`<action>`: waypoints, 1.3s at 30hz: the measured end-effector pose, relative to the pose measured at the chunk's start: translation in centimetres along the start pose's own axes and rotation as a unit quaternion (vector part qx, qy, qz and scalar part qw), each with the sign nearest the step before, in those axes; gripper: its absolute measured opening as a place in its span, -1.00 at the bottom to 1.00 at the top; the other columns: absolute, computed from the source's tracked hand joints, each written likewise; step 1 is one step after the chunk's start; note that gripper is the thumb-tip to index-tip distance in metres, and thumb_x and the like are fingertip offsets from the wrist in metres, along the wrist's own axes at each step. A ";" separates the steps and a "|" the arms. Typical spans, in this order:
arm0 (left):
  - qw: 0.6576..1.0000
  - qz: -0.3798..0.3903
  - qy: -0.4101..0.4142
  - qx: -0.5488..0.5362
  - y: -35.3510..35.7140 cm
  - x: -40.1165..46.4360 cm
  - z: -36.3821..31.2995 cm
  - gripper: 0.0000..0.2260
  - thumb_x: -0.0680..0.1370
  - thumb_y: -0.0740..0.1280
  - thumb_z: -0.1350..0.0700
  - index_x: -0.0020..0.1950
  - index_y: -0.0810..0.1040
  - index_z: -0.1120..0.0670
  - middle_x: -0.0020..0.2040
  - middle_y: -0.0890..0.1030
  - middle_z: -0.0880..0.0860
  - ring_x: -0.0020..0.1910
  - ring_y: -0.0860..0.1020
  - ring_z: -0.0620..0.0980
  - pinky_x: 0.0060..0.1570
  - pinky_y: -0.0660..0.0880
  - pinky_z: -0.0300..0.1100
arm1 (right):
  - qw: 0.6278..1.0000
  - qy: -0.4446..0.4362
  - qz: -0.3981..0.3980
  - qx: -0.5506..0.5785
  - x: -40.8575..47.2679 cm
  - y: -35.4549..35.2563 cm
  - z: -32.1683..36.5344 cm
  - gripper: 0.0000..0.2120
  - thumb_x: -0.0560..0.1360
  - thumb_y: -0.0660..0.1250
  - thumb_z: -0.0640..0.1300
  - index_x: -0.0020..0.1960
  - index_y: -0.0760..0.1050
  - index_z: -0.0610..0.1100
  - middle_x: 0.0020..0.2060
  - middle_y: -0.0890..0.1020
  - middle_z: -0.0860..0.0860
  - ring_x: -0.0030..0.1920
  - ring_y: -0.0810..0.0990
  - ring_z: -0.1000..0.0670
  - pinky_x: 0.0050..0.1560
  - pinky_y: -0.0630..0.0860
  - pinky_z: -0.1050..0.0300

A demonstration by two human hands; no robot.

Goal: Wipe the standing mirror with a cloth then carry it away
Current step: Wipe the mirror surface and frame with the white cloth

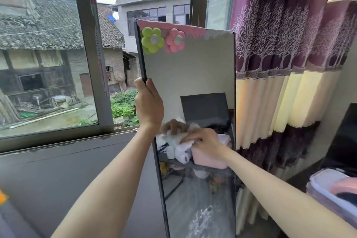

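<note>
A tall standing mirror (190,71) with a thin black frame, a pink top strip and a green and a pink flower decoration stands upright in front of me, beside the window. My left hand (148,103) grips its left edge at mid height. My right hand (205,141) presses a white cloth (182,148) flat against the glass in the middle of the mirror. The hand and cloth are reflected in the glass just above. The mirror's foot is out of frame.
A large window (85,63) with a grey frame lies to the left, over a dark sill or tabletop (58,170). A purple and cream curtain (289,63) hangs right of the mirror. A clear plastic box (328,189) sits at the right edge.
</note>
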State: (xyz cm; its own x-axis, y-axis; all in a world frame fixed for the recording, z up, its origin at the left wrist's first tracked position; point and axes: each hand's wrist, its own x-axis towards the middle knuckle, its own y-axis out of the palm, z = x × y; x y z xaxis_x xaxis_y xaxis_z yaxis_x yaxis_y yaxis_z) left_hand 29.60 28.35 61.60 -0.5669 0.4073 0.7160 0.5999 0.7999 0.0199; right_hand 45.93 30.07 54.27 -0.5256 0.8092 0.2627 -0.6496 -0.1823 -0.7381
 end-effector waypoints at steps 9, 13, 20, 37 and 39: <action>0.996 0.081 -0.015 -0.017 -0.6 0.0 -0.4 -0.78 0.63 0.05 0.07 0.06 0.33 0.21 -0.39 0.37 -0.07 -0.44 0.35 -0.14 -0.49 0.18 -0.21 | 0.901 0.031 -0.380 0.204 2.4 -4.6 3.2 -0.71 0.48 0.22 -0.35 0.15 0.54 -0.21 -0.08 0.51 -0.05 -0.09 0.46 0.05 -0.15 0.39 0.46; 0.996 0.088 -0.010 -0.026 -0.7 -0.3 -1.0 -0.79 0.62 0.09 0.07 0.06 0.37 0.21 -0.37 0.37 -0.11 -0.41 0.34 -0.20 -0.48 0.12 -0.24 | 0.952 -0.028 -0.280 0.122 2.1 -2.6 5.0 -0.64 0.45 0.20 -0.44 0.16 0.55 -0.18 0.08 0.49 -0.17 0.08 0.45 -0.05 0.19 0.37 0.25; 0.997 0.036 -0.061 -0.004 -0.6 -1.9 -0.9 -0.76 0.64 0.03 0.09 0.12 0.37 0.22 -0.36 0.39 -0.04 -0.43 0.36 -0.06 -0.45 0.14 -0.17 | 0.990 0.106 -0.082 0.035 -2.5 -0.2 -1.3 -0.79 0.47 0.22 -0.34 0.01 0.58 -0.30 0.08 0.59 -0.23 0.15 0.51 -0.19 0.06 0.43 0.24; 0.997 -0.044 -0.055 0.038 1.2 -2.3 -0.4 -0.69 0.64 -0.01 0.06 0.21 0.34 0.24 -0.26 0.49 0.13 -0.33 0.38 0.05 -0.38 0.18 -0.14 | 0.902 0.072 -0.418 0.087 6.8 -8.7 -3.5 -0.62 0.46 0.07 -0.45 0.14 0.54 -0.26 0.10 0.58 -0.20 0.03 0.50 -0.04 -0.11 0.40 0.28; 0.996 -0.050 -0.060 0.042 1.1 -2.1 -0.1 -0.70 0.64 -0.02 0.06 0.19 0.34 0.24 -0.31 0.43 0.08 -0.39 0.34 0.06 -0.48 0.09 -0.15 | 0.935 0.080 -0.345 0.023 4.2 -5.0 -5.8 -0.65 0.46 0.09 -0.46 0.07 0.57 -0.25 0.10 0.59 -0.17 0.10 0.53 -0.10 -0.04 0.41 0.20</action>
State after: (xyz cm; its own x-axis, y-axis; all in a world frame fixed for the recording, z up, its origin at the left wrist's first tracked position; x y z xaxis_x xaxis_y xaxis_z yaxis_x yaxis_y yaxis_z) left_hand 31.49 28.36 60.16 -0.6878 0.3693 0.6249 0.4900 0.8714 0.0243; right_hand 50.14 37.60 55.44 0.1137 0.8160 0.5668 -0.8279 0.3931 -0.4000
